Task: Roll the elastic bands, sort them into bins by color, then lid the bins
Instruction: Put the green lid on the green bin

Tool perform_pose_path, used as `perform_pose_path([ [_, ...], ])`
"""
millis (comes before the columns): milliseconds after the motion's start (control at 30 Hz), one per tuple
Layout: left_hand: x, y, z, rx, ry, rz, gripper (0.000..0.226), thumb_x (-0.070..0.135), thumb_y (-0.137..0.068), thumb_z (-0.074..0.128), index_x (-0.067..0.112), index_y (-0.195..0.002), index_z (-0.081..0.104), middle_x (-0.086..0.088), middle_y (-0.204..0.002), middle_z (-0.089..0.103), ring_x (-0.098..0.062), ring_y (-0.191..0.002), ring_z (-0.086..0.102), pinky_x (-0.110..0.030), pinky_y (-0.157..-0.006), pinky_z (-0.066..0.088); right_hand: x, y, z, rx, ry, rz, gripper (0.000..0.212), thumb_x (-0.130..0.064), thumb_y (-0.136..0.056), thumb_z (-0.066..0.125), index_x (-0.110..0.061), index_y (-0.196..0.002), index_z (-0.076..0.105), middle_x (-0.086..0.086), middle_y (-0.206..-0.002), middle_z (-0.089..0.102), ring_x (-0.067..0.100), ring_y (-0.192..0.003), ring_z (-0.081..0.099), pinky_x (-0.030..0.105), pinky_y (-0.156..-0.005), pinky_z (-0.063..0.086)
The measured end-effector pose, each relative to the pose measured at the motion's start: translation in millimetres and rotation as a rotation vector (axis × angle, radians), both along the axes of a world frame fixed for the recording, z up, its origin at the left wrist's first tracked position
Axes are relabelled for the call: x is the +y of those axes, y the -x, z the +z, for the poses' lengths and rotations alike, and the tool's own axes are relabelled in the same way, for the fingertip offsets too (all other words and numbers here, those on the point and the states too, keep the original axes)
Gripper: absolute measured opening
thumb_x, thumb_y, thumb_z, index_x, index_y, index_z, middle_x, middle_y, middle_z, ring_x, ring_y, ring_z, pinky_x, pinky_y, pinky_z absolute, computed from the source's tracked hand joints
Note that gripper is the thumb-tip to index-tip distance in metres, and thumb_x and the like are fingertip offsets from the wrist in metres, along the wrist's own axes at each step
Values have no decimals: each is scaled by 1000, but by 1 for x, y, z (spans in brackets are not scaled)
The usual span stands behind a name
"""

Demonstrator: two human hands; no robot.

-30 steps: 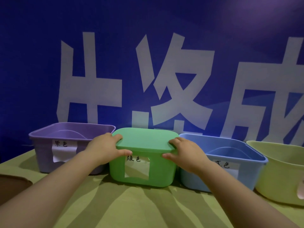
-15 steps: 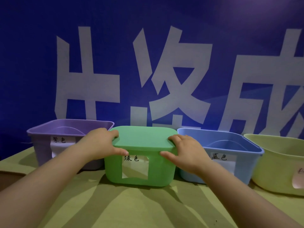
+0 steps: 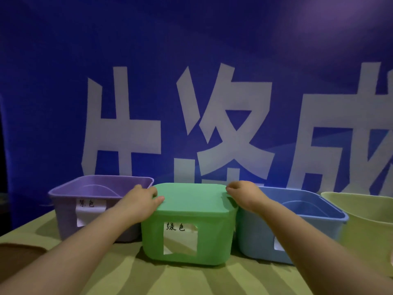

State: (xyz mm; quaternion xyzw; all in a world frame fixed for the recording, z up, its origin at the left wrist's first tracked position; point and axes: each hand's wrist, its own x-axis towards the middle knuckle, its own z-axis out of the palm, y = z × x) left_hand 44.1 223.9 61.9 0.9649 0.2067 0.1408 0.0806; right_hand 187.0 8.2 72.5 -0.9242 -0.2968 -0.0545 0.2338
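The green bin (image 3: 153, 241) stands in the middle of the row with its green lid (image 3: 192, 198) lying on top. My left hand (image 3: 138, 201) holds the lid's left edge near the far corner, thumb on the top surface. My right hand (image 3: 244, 194) curls its fingers over the lid's far right corner. To the left sits a purple bin (image 3: 63, 211) and to the right a blue bin (image 3: 253, 235), both without lids. No elastic bands are visible; the bins' contents are hidden.
A pale yellow-green bin (image 3: 365, 231) stands at the far right, cut off by the frame. The bins rest on a yellow-green striped tablecloth (image 3: 191, 279). Close behind them hangs a blue backdrop (image 3: 191, 60) with large white characters. A brown shape (image 3: 19, 258) lies at the left edge.
Both hands slid from the lid's front sides back to its far corners. The view has come closer to the green bin.
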Motion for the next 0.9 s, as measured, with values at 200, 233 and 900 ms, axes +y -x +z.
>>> perform_pose_path([
  [200, 1, -3, -6, -30, 19, 78, 42, 42, -98, 32, 14, -125, 48, -15, -127, 47, -26, -102, 49, -33, -88, 39, 17, -26, -5, 16, -5, -166, 33, -2, -92, 37, -4, -118, 59, 15, -119, 59, 30, -108, 55, 39, -93, 47],
  [233, 1, -2, -6, -35, 13, 78, 42, 42, -98, 31, 14, -124, 48, -15, -126, 48, -24, -96, 45, -33, -88, 39, 19, -28, -5, 20, 10, -172, 34, -2, -93, 38, -5, -119, 58, 15, -120, 59, 30, -109, 55, 39, -93, 47],
  [900, 2, -14, -17, -76, -178, 128, 36, 33, -99, 25, 10, -108, 51, -13, -104, 59, -29, -97, 56, -33, -75, 39, 25, -33, -15, -115, 284, -164, 41, -11, -90, 32, -18, -124, 54, 10, -131, 50, 29, -124, 38, 48, -104, 28],
])
